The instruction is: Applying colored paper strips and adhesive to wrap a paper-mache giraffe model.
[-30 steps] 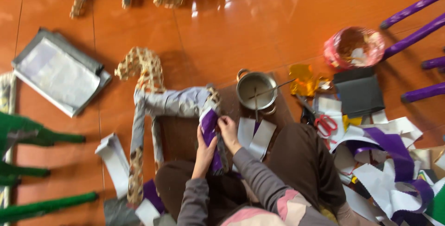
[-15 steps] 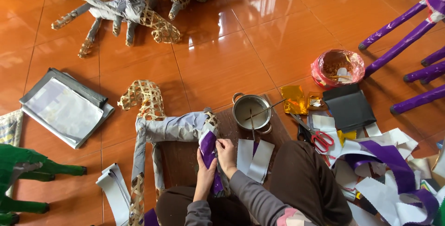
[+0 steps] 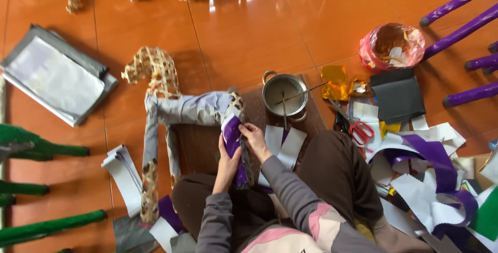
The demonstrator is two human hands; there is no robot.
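A woven animal figure (image 3: 171, 102), partly covered in grey paper, lies on the floor in front of me. Its hind leg rests on my lap with a purple paper strip (image 3: 232, 133) wrapped on it. My left hand (image 3: 227, 162) grips the leg from below. My right hand (image 3: 253, 138) presses the purple strip against the leg from the right. A small metal pot (image 3: 284, 93) with sticks in it stands just beyond my hands, and white paper strips (image 3: 284, 144) lie next to my right wrist.
Red-handled scissors (image 3: 354, 127), a black sheet (image 3: 398, 95) and a heap of white and purple scraps (image 3: 430, 170) lie at right. A pink bowl (image 3: 392, 46) and purple chair legs (image 3: 459, 22) stand behind. A grey paper stack (image 3: 54, 79) and green shapes (image 3: 36, 149) are at left.
The view has shifted down a little, so the second woven figure at the top is mostly out of frame. Both hands stay on the purple strip at the leg.
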